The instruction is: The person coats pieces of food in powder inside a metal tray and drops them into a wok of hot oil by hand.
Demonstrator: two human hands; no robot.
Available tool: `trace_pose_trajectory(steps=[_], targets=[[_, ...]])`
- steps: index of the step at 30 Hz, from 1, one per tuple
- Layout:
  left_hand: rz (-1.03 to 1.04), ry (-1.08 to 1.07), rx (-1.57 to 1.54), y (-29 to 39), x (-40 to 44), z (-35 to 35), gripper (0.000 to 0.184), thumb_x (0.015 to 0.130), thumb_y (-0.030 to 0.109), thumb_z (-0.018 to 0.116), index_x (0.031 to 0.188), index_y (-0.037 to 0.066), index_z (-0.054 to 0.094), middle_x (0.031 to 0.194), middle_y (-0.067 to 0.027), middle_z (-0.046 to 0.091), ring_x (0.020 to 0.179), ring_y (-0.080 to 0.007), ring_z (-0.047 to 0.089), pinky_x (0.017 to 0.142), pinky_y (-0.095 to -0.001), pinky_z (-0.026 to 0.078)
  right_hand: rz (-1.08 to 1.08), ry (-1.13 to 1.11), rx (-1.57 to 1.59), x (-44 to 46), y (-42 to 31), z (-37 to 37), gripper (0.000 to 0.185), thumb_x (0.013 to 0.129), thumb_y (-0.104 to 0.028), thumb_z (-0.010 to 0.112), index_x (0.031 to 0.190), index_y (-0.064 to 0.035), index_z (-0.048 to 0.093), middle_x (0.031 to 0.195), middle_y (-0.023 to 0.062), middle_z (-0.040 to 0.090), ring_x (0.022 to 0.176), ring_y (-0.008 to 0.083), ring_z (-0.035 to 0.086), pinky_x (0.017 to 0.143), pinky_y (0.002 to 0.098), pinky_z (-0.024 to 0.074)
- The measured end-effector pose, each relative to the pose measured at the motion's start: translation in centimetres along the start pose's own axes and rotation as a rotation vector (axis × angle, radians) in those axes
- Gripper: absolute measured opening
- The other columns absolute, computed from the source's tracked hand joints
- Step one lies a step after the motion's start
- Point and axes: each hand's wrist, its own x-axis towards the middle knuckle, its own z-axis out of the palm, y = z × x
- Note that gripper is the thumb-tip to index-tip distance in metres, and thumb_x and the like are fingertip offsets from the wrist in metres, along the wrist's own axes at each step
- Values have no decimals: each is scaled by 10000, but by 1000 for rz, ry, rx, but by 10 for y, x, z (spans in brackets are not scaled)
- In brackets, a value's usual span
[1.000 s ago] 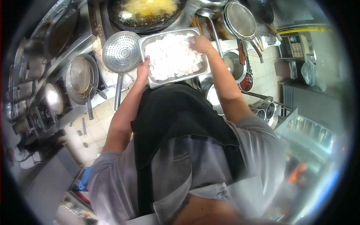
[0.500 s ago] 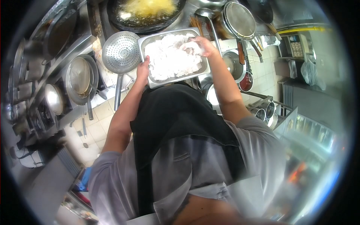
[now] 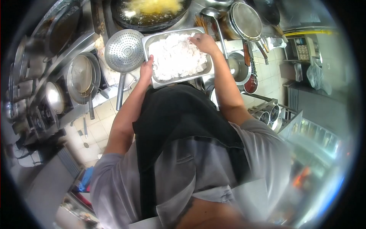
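Note:
My left hand (image 3: 146,69) grips the left side of a rectangular steel tray (image 3: 176,80), with the thumb over its rim. Lumpy pieces under a thick white powdery coating (image 3: 177,57) fill the tray; what lies under the coating cannot be made out. At the tray's upper right, my right hand (image 3: 206,43) reaches in, its fingers bent and closed on the white-coated pieces. Beyond the tray, a dark wok (image 3: 150,26) of bubbling oil holds a yellow frying mass (image 3: 154,7). A perforated skimmer (image 3: 124,51) lies just left of the tray.
A ladle (image 3: 210,13) and stacked strainers (image 3: 246,21) stand right of the wok. Another strainer (image 3: 81,75) rests on a pan at left. A metal rack with pots (image 3: 273,113) stands at lower right. Tiled floor (image 3: 103,116) shows below.
My right hand has turned palm down and its fingers have drawn in at the tray's upper right. A white clump that showed by the fingers is no longer distinct.

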Motion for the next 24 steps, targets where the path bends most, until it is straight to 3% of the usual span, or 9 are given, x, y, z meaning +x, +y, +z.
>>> trace_pose_trajectory(steps=[5, 7, 10, 11, 14, 15, 18, 20, 24], targets=[[2, 5, -9, 3, -2, 2, 572, 944, 403, 615, 1202, -102, 543, 1073, -138, 629, 956, -199, 607, 844, -335, 492, -258, 113, -28, 1, 18, 10, 356, 882, -379, 641, 1103, -105, 695, 997, 184, 701, 949, 331, 669, 861, 395, 512], [-16, 18, 16, 3, -2, 2, 578, 943, 405, 615, 1208, -103, 538, 1077, -139, 629, 961, -201, 608, 849, -335, 492, -478, -75, 172, -22, 1, -1, 317, 888, -281, 651, 1156, -114, 667, 1086, 141, 690, 993, 324, 650, 895, 367, 495], [-25, 11, 33, 10, -8, 5, 588, 938, 414, 618, 1206, -103, 538, 1078, -143, 630, 962, -204, 611, 847, -337, 495, -484, -188, 195, -25, 7, 13, 360, 872, -226, 659, 1219, -132, 634, 1145, 148, 670, 1071, 328, 622, 925, 367, 485], [-24, 10, 33, 8, -7, 5, 588, 938, 414, 618, 1206, -103, 538, 1078, -143, 630, 962, -204, 611, 847, -337, 495, -404, -155, -5, -30, 12, 13, 357, 856, -164, 654, 1211, -130, 641, 1176, 135, 661, 1107, 334, 604, 959, 388, 474], [29, -3, 27, 1, 0, 0, 599, 937, 419, 618, 1210, -107, 534, 1091, -150, 628, 971, -207, 612, 848, -339, 497, -406, -16, -182, -26, 29, 24, 393, 826, -131, 660, 1218, -139, 640, 1217, 113, 645, 1143, 332, 580, 990, 393, 454], [42, 1, 13, 0, 1, 0, 579, 931, 422, 631, 1166, -102, 554, 1026, -128, 632, 901, -191, 615, 793, -332, 507, -405, -17, -180, -28, 29, 24, 393, 826, -131, 660, 1218, -139, 640, 1217, 113, 645, 1143, 332, 580, 990, 393, 454], [29, 9, 26, 1, 0, 1, 561, 925, 425, 643, 1117, -98, 577, 965, -112, 635, 831, -175, 616, 738, -324, 517, -576, 34, -328, -40, 31, 30, 447, 772, -127, 651, 1220, -121, 638, 1210, 122, 627, 1189, 326, 528, 1038, 393, 415], [12, 17, 51, 3, 1, 1, 561, 925, 426, 643, 1113, -99, 580, 970, -116, 635, 831, -177, 616, 738, -325, 516, -668, 127, -503, -47, 30, 41, 417, 794, -138, 629, 1211, -118, 631, 1244, 95, 595, 1217, 294, 491, 1032, 426, 407], [33, 15, 66, 1, 2, 0, 574, 926, 431, 637, 1111, -109, 577, 969, -122, 632, 840, -181, 617, 739, -324, 514, -729, 154, -554, -46, 40, 54, 349, 843, -155, 600, 1187, -101, 623, 1272, 79, 568, 1212, 268, 488, 1005, 459, 412]])
